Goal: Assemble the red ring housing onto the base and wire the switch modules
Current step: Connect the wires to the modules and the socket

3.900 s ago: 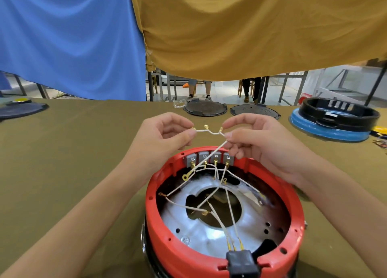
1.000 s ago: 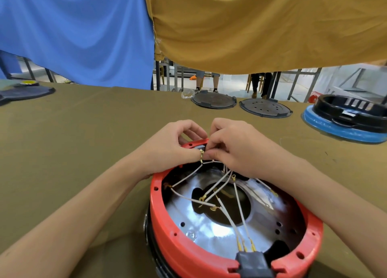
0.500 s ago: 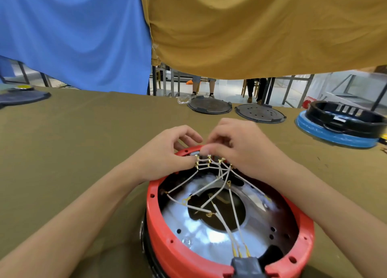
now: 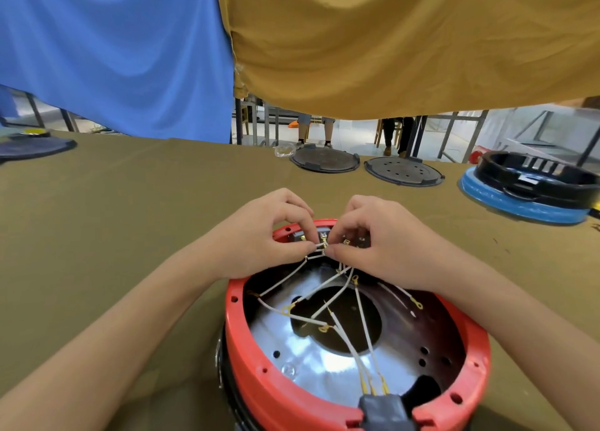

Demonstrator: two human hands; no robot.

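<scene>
While the red ring housing (image 4: pixel 324 388) already sits on the base at the counter's (image 4: pixel 130 219) near edge, wiring appears unfinished: at its 12 o'clock rim, left hand (image 4: pixel 259 239) and right hand (image 4: pixel 380 245) fingers pinch a white wire (image 4: pixel 313 256) at the switch modules (image 4: pixel 323 236), while several ring terminals (image 4: pixel 416 304) lie loose.

We see two bare forearms reaching in from the bottom corners, with no sleeve, glove, watch or band anywhere on them. Our left hand (image 4: pixel 263 236) and right hand (image 4: pixel 386 242) are uncovered too, the fingers slim, with short, plain nails and no rings.
</scene>
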